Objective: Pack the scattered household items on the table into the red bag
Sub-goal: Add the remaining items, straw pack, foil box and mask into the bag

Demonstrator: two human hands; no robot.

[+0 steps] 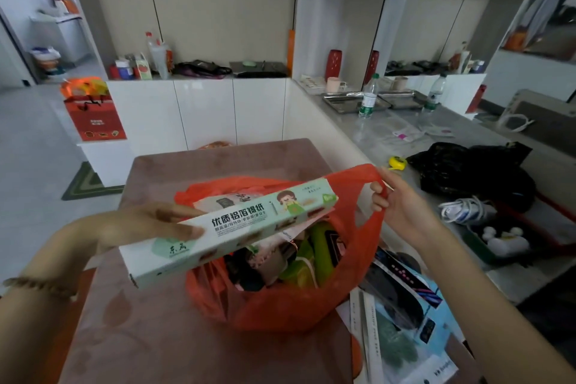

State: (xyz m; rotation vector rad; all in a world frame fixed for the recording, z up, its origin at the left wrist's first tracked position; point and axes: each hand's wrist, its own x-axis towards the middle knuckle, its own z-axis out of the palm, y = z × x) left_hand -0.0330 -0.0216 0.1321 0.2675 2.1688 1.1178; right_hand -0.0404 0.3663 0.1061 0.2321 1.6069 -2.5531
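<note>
Holding a long pale-green foil box [224, 229] level above the open red bag [290, 305], the left hand [149, 224] is closed around the box's near end, thumb on top and fingers underneath. The far end of the box reaches out past the fingertips and hangs over the bag's mouth, probably so it can be tipped end-first into the opening. The right hand [402, 206] pinches the bag's handle loop [374, 178] and lifts it up and outward, its fingers curled shut on the plastic. That pull appears meant to keep the mouth stretched wide, since the thin bag would otherwise sag shut.

Below the box, the bag is already well filled: a green packet [311, 246], dark items and a printed pouch crowd the opening, leaving little free space. The box is long compared with the mouth, so it will likely need to go in steeply or slide down along one side; laid flat, it would jam across the rim. The bag sits on a brownish-pink table [174, 337].

Beneath the right forearm lie some flat printed boxes [402, 305], beside the bag and not yet packed. Beyond the right hand, on the grey counter [467, 131], are a yellow tape measure [397, 163], a black plastic bag [461, 168] and a coiled white cable [467, 210], none of them blocking the drop.
</note>
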